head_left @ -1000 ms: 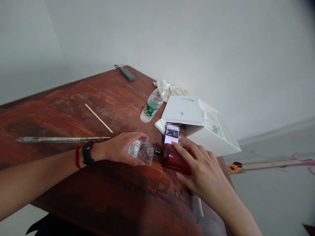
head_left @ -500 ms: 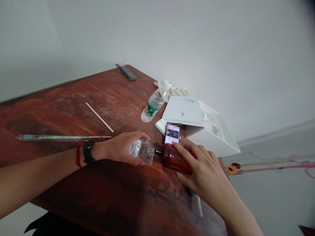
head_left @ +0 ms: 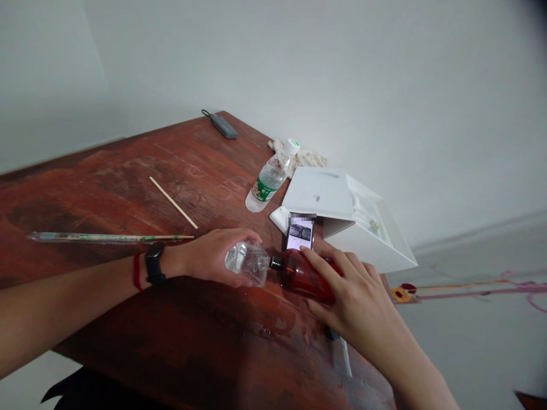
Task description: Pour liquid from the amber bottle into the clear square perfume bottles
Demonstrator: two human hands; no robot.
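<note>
My left hand [head_left: 213,257] is wrapped round a clear plastic cup [head_left: 252,263], held tilted above the table. In my right hand [head_left: 350,287] lies a translucent red-brown bottle [head_left: 303,276], tipped on its side with its dark neck pointing left. The bottle's mouth meets the cup's edge; whether liquid is flowing I cannot tell. Just behind the bottle a phone [head_left: 299,232] shows a lit screen, partly covered by the bottle and fingers.
A capped water bottle [head_left: 267,182] stands behind, near a white box [head_left: 318,191], a white case [head_left: 279,219] and a crumpled cloth [head_left: 310,158]. On the left lie a stick [head_left: 173,202] and wrapped chopsticks [head_left: 106,237]. A grey device [head_left: 223,125] sits at the far corner. Wet spots mark the table [head_left: 205,330].
</note>
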